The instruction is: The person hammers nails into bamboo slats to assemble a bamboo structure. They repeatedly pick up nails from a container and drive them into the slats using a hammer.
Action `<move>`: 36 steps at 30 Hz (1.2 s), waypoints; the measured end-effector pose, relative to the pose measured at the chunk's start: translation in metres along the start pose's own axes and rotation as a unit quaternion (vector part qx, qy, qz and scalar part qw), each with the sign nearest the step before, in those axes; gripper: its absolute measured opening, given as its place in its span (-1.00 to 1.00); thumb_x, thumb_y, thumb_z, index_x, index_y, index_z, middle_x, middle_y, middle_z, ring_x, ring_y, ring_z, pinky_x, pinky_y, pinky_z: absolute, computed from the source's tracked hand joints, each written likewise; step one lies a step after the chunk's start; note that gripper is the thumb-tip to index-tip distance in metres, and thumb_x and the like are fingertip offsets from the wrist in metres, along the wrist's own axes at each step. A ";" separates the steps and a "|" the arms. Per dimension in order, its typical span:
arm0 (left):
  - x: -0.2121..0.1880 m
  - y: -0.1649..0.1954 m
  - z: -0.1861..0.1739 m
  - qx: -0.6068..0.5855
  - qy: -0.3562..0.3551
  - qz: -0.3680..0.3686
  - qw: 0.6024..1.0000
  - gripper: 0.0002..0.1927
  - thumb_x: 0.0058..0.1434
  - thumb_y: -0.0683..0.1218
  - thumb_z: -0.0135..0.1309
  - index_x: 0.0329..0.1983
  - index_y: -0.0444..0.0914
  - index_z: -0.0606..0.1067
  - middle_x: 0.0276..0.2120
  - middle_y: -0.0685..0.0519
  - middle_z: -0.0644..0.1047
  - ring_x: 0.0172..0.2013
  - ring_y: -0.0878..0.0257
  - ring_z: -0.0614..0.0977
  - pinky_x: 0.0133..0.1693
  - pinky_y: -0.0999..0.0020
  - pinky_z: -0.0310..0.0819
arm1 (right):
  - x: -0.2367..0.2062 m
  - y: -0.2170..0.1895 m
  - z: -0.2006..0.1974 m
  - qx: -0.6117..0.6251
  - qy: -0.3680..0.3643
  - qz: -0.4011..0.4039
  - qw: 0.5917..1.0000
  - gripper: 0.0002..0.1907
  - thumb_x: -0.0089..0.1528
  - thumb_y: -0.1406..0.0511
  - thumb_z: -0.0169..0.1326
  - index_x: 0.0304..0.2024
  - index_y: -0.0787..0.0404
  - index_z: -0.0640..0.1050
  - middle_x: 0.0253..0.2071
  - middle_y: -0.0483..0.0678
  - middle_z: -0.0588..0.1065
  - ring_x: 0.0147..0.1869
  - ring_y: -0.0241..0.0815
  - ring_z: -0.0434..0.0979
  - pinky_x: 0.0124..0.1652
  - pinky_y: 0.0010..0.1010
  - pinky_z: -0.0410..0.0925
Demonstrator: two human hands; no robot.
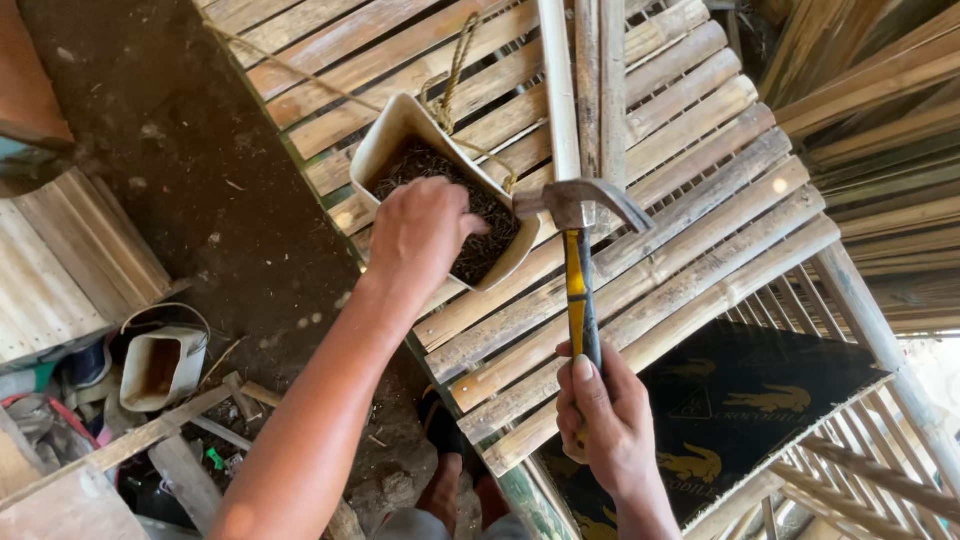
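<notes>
The left hand [425, 235] reaches, fingers curled, into a cut-open white container [400, 130] of dark nails [490, 235] sitting on the bamboo slat panel [680, 200]; whether it grips any I cannot tell. The right hand [610, 420] is wrapped around a yellow-handled claw hammer [578, 215], its head just beside the container. A careless nudge from the hammer could tip the container and spill nails through the slats; 1 similar container [160, 365] stands on the ground below, contents unclear.

Cream cut-open container [400, 130] of dark nails [488, 235] on the bamboo slats, yellow-handled claw hammer [578, 260] upright just beside.

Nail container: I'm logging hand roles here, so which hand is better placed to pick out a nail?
Left. The left hand already has its fingers in the cut-open container of dark nails, while the right hand is occupied gripping the hammer.
</notes>
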State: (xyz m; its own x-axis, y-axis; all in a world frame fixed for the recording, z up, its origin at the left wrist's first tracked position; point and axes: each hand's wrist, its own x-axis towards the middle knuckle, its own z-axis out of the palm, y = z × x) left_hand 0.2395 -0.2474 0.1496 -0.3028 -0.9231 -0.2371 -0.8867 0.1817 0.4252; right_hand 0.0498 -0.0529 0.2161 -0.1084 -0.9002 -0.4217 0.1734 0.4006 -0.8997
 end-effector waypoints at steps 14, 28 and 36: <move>-0.043 0.152 0.019 -0.332 0.011 0.005 0.943 -0.82 0.26 -0.09 0.24 -0.20 -0.29 0.54 -0.50 -0.06 0.65 -0.51 0.21 0.72 -0.51 0.32 0.59 | -0.022 0.023 -0.158 0.004 0.163 -0.010 0.987 -0.62 0.42 0.14 -0.16 0.04 0.34 0.42 -0.42 -0.14 0.36 -0.52 -0.39 0.34 -0.54 -0.54 0.31; 0.134 0.408 0.276 -0.344 0.209 0.087 0.911 -0.87 0.27 -0.17 0.15 -0.15 -0.18 0.66 -0.17 0.02 0.64 -0.09 0.05 0.63 0.00 0.17 0.49 | 0.047 0.046 -0.372 -0.156 0.309 0.081 0.935 -0.68 0.43 0.12 -0.12 -0.14 0.27 0.33 -0.54 -0.15 0.33 -0.62 -0.34 0.32 -0.66 -0.43 0.25; 0.137 0.419 0.295 -0.206 0.203 0.097 0.952 -0.90 0.13 -0.09 0.29 -0.26 -0.05 0.68 -0.13 0.25 0.64 -0.02 0.18 0.50 0.07 0.17 0.25 | 0.025 0.017 -0.375 -0.182 0.298 -0.034 0.936 -0.63 0.47 0.08 -0.17 -0.16 0.24 0.42 -0.60 -0.20 0.32 -0.62 -0.38 0.30 -0.64 -0.45 0.20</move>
State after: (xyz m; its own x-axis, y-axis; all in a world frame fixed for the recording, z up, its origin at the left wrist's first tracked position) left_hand -0.2766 -0.1981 0.0373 -0.2124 -0.9560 0.2022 -0.5899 0.2904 0.7534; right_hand -0.3166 -0.0047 0.1476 -0.6531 -0.7143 -0.2513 -0.1883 0.4746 -0.8598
